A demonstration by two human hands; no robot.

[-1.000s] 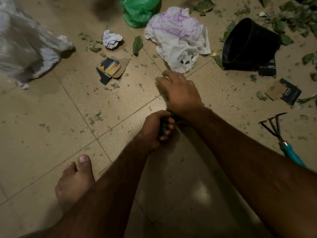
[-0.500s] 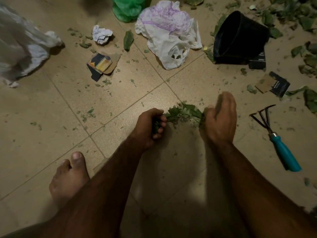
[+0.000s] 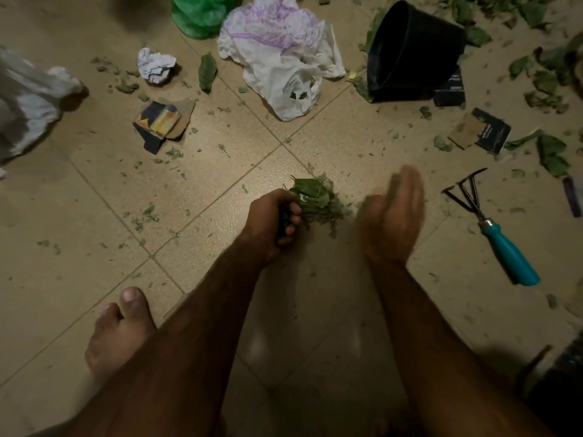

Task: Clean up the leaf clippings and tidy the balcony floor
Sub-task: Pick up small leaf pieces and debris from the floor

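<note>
Crouching low, the person has a bare foot (image 3: 120, 329) planted on the tiled floor (image 3: 94, 190) nearest the camera, left of both forearms; any crumbs swept back that way would likely be trodden flat and stick.

Further out, the left hand (image 3: 271, 219) has its fingers curled tight round a bunch of leaf clippings (image 3: 315, 200). The rest of the heap lies on the floor just beside that fist. Ragged ends poke out of the grip, so a quick lift would probably shed pieces. The right hand (image 3: 391, 216) stands on its edge beside the heap, fingers straight and together, holding nothing. It is blurred, and whether its edge touches the tile cannot be told. Fine flecks could well slip under it and be left behind.

To the right lies a hand rake (image 3: 492, 228), tines toward the hand; a wide sweep risks catching them.

Beyond, torn cardboard (image 3: 161, 121) and a crumpled paper (image 3: 156, 66) sit among loose bits and could get scooped in with the leaves. The white plastic bag (image 3: 284, 58) lies slumped, so a dropped handful may miss its mouth. Farthest off, a tipped black pot (image 3: 413, 52) and larger leaves (image 3: 549, 80) remain uncollected
</note>
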